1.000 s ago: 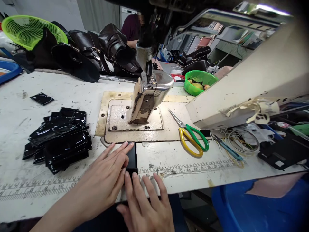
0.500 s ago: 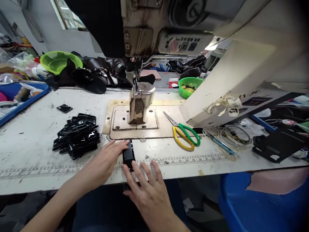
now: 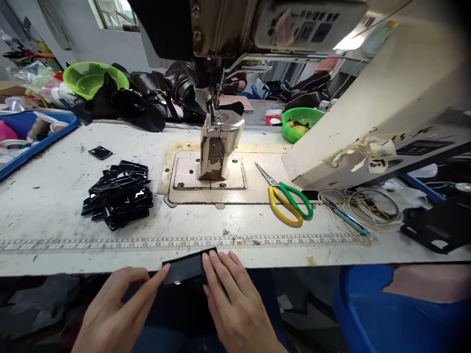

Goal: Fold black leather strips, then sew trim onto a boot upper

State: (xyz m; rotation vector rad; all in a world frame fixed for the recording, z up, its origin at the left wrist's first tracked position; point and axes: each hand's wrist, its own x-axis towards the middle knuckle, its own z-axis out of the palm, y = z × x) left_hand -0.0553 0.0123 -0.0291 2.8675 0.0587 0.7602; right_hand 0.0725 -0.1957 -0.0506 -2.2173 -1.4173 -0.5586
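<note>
Left hand (image 3: 119, 311) bent, one digit reaching the black piece's (image 3: 184, 270) left end; whether that grip clamps, cannot tell. Right hand (image 3: 235, 301) slants in, fingers together, grip clamped on the other end. Piece spans between grips, at counter's (image 3: 55, 255) front edge.

Place: a sewing workshop, folks!
Sewing machine (image 3: 221, 142): 1, towering beyond the fingers (image 3: 225, 274)
Worktable (image 3: 55, 211): ruler scale (image 3: 140, 244) running right past the fingers
Glossy black pieces (image 3: 119, 196): piled beyond the left fingers (image 3: 158, 279)
Scissors (image 3: 285, 196): 1 pair, beyond the fingers, rightward
Leathery goods (image 3: 184, 90): heaped farthest out
</note>
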